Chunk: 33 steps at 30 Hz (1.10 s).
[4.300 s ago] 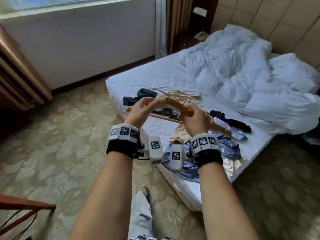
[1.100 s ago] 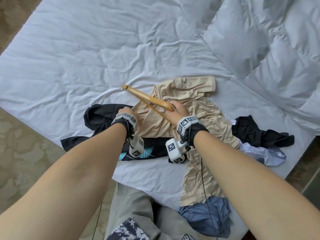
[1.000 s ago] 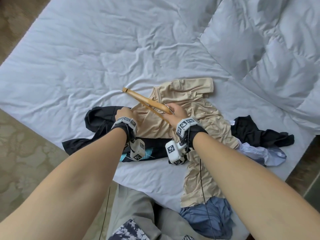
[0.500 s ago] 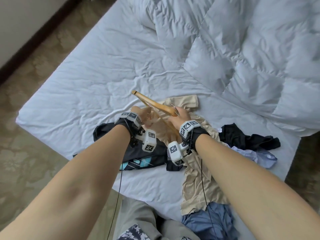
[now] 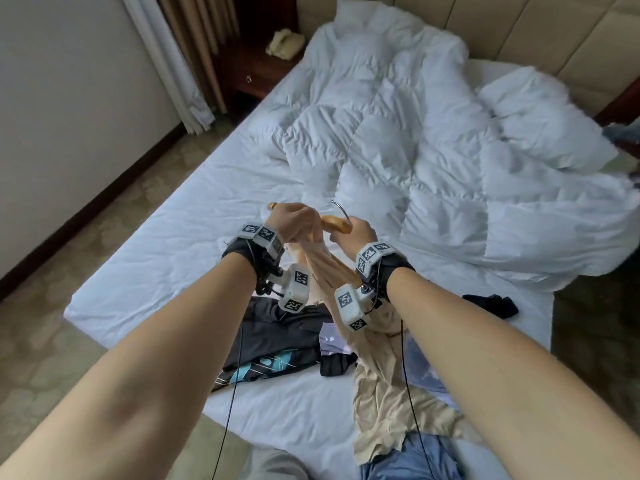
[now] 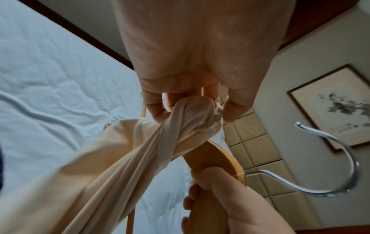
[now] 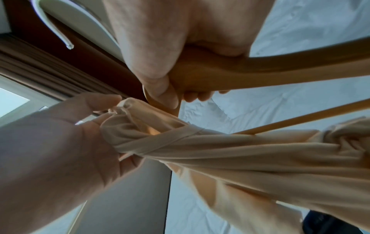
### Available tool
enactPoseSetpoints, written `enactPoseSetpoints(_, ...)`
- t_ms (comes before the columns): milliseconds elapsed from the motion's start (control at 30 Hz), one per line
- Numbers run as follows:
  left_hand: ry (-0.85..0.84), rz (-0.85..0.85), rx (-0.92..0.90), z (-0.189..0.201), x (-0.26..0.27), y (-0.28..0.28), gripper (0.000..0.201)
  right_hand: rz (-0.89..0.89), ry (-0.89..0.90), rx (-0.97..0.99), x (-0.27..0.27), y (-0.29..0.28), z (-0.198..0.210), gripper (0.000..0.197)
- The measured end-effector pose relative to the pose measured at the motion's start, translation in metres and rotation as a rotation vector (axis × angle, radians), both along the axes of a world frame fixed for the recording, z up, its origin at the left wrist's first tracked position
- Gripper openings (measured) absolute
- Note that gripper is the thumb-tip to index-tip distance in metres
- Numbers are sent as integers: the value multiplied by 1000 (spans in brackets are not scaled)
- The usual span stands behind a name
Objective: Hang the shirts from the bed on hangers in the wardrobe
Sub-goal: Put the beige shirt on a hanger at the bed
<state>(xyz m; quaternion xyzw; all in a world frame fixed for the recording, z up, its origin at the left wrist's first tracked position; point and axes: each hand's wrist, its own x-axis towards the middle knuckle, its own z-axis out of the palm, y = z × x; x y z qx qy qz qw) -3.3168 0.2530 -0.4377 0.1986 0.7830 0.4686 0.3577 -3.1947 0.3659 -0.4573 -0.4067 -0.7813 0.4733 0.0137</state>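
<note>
So here I've got both hands up over the bed. My right hand is wrapped around the middle of the wooden hanger, right by the base of its metal hook, fingers curled tight round the wood. My left hand has a bunched-up bit of the beige shirt pinched between thumb and fingertips, held right up against the hanger's arm. The left wrist view shows that best: the fabric is twisted into a rope-like wad at the fingers, and the thin lower bar of the hanger runs down behind it.

The rest of the beige shirt trails down from my hands, and its lower end lies crumpled on the sheet near the bed edge. So it's partly lifted, partly on the mattress, not properly on the hanger.

Other stuff on the bed: a black shirt with a teal print just left of the beige one, a blue garment at the near edge with the beige hem overlapping it, a pale lilac one peeking out beside my right forearm, and a small dark piece further right. The white duvet is heaped at the head end. There's a dark nightstand in the corner with a cream-coloured thing on top, too small to make out. The wardrobe isn't in any view.
</note>
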Motion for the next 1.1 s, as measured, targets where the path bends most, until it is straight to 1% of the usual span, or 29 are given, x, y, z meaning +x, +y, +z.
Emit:
enactPoseSetpoints(67, 22, -4, 44, 26, 8, 2, 15, -4, 40, 24, 7, 3, 21, 9)
enactPoseSetpoints(133, 78, -17, 60, 52, 13, 3, 12, 14, 93, 50, 13, 3, 43, 16)
enactPoseSetpoints(233, 173, -53, 79, 90, 21, 4, 16, 63, 175, 62, 17, 2, 77, 33)
enactPoseSetpoints(267, 201, -65, 91, 103, 23, 4, 17, 58, 197, 63, 18, 2, 88, 36)
enactPoseSetpoints(367, 243, -73, 139, 142, 29, 4, 15, 31, 288, 71, 21, 1, 122, 30)
enactPoseSetpoints(433, 259, -82, 170, 168, 33, 4, 9, 65, 329, 118, 24, 1, 145, 26)
enactPoseSetpoints(500, 274, -108, 194, 192, 37, 3, 9, 107, 365, 139, 25, 1, 166, 34)
enactPoseSetpoints(600, 250, -132, 254, 221, 40, 2, 24, 100, 374, 167, 19, 2, 192, 54)
enactPoseSetpoints(633, 259, -144, 265, 229, 40, 2, 24, 76, 375, 175, 18, 2, 200, 58)
enactPoseSetpoints(700, 291, -172, 289, 245, 40, -1, 20, 14, 372, 193, 13, 2, 212, 60)
enactPoseSetpoints(767, 301, -181, 336, 258, 37, -5, 20, -47, 339, 222, 7, 1, 223, 58)
enactPoseSetpoints(867, 331, -105, 418, 270, 25, -12, 15, -98, 281, 252, -2, 5, 228, 65)
enactPoseSetpoints(900, 353, -63, 441, 273, 20, -14, 14, -104, 247, 259, -4, 8, 229, 61)
enactPoseSetpoints(933, 379, -23, 460, 275, 14, -17, 14, -103, 222, 265, -5, 11, 230, 53)
enactPoseSetpoints(1000, 420, 52, 492, 278, 0, -20, 15, -136, 193, 275, -5, 15, 233, 25)
enactPoseSetpoints(1067, 406, 134, 531, 279, -15, -23, 15, -168, 188, 310, -3, 20, 235, 23)
enactPoseSetpoints(1100, 377, 189, 550, 280, -23, -24, 14, -178, 178, 355, -1, 22, 236, 18)
